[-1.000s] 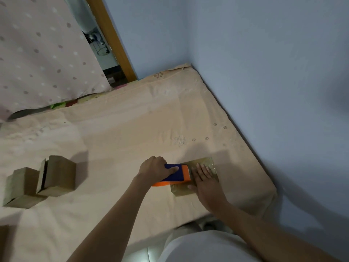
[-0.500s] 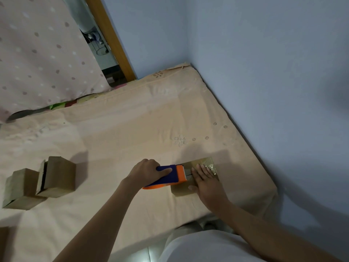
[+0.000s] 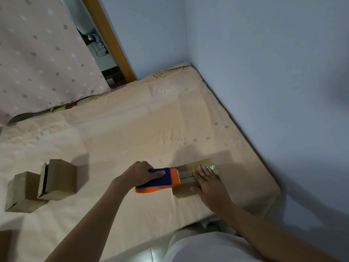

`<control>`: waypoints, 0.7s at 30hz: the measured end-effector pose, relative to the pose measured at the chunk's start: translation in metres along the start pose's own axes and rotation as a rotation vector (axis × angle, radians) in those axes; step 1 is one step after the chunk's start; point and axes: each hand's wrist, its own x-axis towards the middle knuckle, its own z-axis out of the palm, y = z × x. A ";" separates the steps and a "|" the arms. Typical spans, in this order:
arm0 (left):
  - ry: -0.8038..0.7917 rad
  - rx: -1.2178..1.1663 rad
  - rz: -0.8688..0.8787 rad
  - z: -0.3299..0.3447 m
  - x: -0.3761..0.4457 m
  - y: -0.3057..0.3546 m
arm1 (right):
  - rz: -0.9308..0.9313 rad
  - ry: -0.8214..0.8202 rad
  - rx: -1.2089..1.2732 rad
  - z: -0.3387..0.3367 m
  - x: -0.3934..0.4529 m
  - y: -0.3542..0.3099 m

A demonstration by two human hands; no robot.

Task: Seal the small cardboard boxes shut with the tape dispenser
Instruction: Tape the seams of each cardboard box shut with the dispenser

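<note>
Head view: one box [image 3: 186, 190] was pressed flat-handed by the right hand [image 3: 207, 183], the tape dispenser [image 3: 160, 179] gripped by the left hand [image 3: 138, 173]; two boxes [image 3: 41, 183] left of it apparently awaited sealing.

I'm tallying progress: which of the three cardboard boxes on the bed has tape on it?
The box under the right hand, nearest the wall: shiny tape covers its top. The two boxes at the far left show bare cardboard.

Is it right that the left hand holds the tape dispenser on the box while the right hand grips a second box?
Not quite. In the head view the right hand lies flat on the same box that the left hand is taping with the tape dispenser.
</note>
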 end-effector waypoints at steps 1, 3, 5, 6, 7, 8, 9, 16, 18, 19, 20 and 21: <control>-0.006 0.005 -0.006 0.001 0.001 -0.002 | -0.005 -0.002 -0.006 0.000 0.000 0.000; -0.015 0.047 -0.006 0.005 0.002 -0.001 | -0.005 0.003 -0.038 0.000 0.000 0.001; -0.006 0.085 -0.009 0.008 0.003 0.001 | -0.004 -0.010 -0.066 0.000 -0.001 -0.001; 0.003 0.098 -0.015 0.008 0.004 0.002 | 0.001 -0.007 -0.081 0.000 -0.002 -0.003; 0.010 0.112 -0.023 0.006 0.005 0.004 | 0.012 -0.007 -0.102 -0.002 -0.004 -0.007; 0.015 0.125 -0.033 0.005 0.006 0.006 | 0.020 0.001 -0.128 -0.003 -0.006 -0.010; 0.015 0.134 -0.044 0.004 0.007 0.007 | 0.024 0.012 -0.153 -0.003 -0.007 -0.014; 0.045 0.155 -0.088 0.005 0.005 0.012 | -0.043 0.200 -0.244 0.006 -0.014 -0.022; 0.049 0.145 -0.096 0.004 0.004 0.013 | -0.114 0.190 -0.254 0.008 -0.012 -0.027; 0.050 0.142 -0.098 0.004 0.004 0.014 | -0.156 0.172 -0.257 0.010 -0.010 -0.030; 0.051 0.139 -0.099 0.004 0.005 0.014 | -0.190 0.152 -0.257 0.013 -0.009 -0.032; 0.051 0.137 -0.098 0.004 0.004 0.014 | -0.208 0.133 -0.258 0.015 -0.007 -0.033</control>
